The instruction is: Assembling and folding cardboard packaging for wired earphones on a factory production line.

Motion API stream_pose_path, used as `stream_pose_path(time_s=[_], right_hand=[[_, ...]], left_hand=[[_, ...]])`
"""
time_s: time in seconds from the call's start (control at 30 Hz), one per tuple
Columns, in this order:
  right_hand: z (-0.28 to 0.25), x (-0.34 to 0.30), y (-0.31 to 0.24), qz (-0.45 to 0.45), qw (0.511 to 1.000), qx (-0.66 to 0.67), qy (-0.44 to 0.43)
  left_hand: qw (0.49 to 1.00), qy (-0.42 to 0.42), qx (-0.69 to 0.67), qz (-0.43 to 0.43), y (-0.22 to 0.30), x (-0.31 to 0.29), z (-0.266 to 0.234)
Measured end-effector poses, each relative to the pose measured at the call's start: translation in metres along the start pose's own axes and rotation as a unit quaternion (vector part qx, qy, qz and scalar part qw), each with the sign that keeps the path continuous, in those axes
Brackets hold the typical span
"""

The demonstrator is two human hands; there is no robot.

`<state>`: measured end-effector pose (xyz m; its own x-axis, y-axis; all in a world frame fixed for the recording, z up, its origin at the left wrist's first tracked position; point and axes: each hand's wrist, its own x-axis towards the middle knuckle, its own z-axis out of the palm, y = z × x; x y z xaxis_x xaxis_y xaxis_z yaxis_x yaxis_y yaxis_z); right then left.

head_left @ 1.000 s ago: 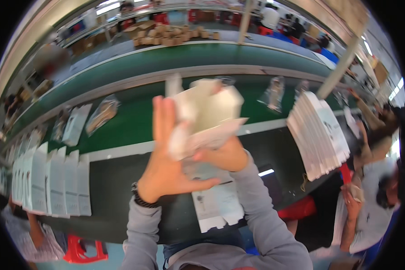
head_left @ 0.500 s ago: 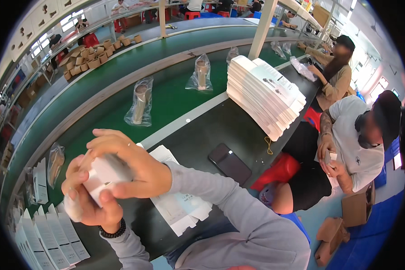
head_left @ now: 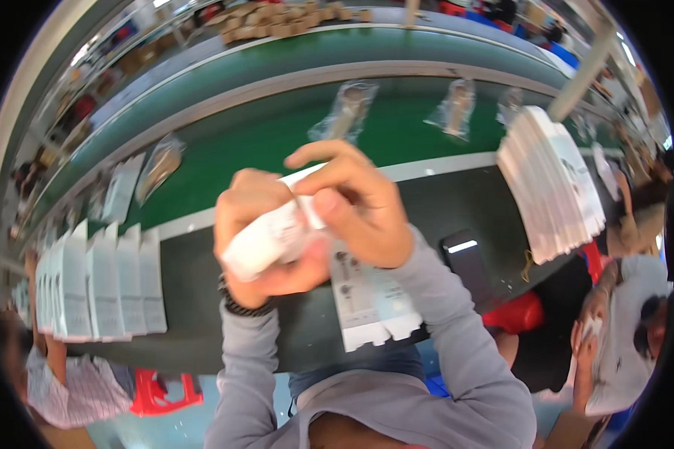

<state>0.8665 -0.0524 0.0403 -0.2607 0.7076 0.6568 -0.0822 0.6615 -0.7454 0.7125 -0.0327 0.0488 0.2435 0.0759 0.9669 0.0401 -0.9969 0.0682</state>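
Where hands meet: left hand [head_left: 241, 208] clamps white card [head_left: 305, 174]; right hand [head_left: 371, 213], grip unclear.
Card edges: press evenly, avoiding creases.

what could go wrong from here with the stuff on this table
The white item might slip from the left hand, which holds it above the table. The right sleeve could drag the flat printed carton that it overlaps or borders, or perhaps knock the dark phone close by.
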Motion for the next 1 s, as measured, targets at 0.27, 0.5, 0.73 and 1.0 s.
stream_pose_path(time_s=[0.27,0.5,0.73,1.0], right_hand=[[0.01,0.001,0.011,0.035,0.994,0.088,0.051],[-0.002,0.001,0.016,0.074,0.994,0.067,0.054],[0.003,0.002,0.02,-0.03,0.977,-0.194,-0.08],[0.009,0.006,0.009,-0.136,0.926,-0.351,-0.041]], left_hand=[[0.998,0.052,-0.025,-0.003,-0.002,-0.005,0.007],[0.995,0.099,0.01,0.019,-0.009,-0.006,0.018],[0.965,0.248,-0.081,-0.028,-0.011,-0.012,0.001],[0.957,-0.152,0.168,-0.183,-0.009,-0.016,-0.069]])
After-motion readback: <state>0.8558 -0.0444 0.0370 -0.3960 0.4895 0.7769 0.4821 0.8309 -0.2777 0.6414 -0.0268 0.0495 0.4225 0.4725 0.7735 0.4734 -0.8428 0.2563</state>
